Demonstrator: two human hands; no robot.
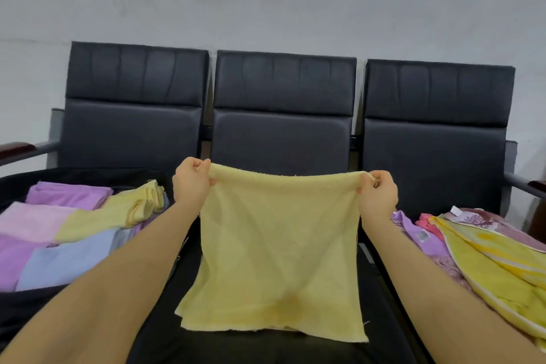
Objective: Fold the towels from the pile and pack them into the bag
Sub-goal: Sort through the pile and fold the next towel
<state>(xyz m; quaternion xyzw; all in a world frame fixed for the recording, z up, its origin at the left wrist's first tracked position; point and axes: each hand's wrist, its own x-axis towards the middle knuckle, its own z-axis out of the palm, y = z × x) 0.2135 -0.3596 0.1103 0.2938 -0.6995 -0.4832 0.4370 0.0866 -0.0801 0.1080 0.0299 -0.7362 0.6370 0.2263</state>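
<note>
While both hands, left (191, 179) and right (378, 190), pinch top corners, square pale-yellow terry towel (274, 248) hangs, seemingly doubled

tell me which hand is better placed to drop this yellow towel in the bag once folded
Left, probably. The left hand pinches the yellow towel beside the bag; the right hand is nearer the pile.

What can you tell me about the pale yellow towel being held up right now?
The pale yellow terry-cloth towel is roughly square, soft and thin-looking, with frayed threads along its edges and a darker yellowish stain near its lower middle. It hangs spread open, not yet folded, in front of the middle black padded seat. The left hand pinches its top left corner and the right hand its top right corner, so the top edge sags slightly between them. Its bottom edge appears to rest on the seat cushion.
</note>
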